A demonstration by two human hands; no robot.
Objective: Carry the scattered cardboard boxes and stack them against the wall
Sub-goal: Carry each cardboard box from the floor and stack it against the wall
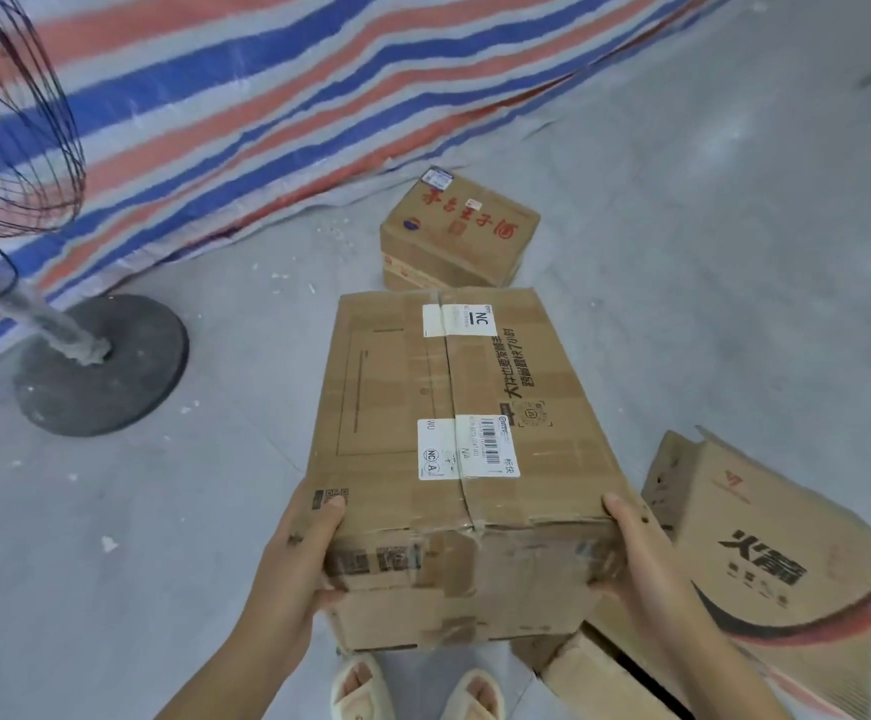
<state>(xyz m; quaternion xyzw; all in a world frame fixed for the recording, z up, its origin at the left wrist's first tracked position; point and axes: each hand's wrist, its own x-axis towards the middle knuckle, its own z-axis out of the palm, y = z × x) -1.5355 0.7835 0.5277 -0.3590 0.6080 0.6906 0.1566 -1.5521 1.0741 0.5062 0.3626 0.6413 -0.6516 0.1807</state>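
I hold a long brown taped cardboard box (454, 439) with white labels in front of me, above the floor. My left hand (298, 553) grips its near left corner, thumb on top and fingers under. My right hand (636, 553) grips the near right corner the same way. A smaller box with red characters (462, 236) sits on the floor ahead, close to the striped tarp (267, 106). An open box with black and red print (781, 553) lies tilted at the right. Another cardboard piece (594, 678) lies at the bottom right.
A standing fan with a round dark base (106, 366) and wire cage (12, 111) stands at the left. The grey concrete floor (709, 252) stretches to the right. My feet in pale slippers (412, 688) show beneath the held box.
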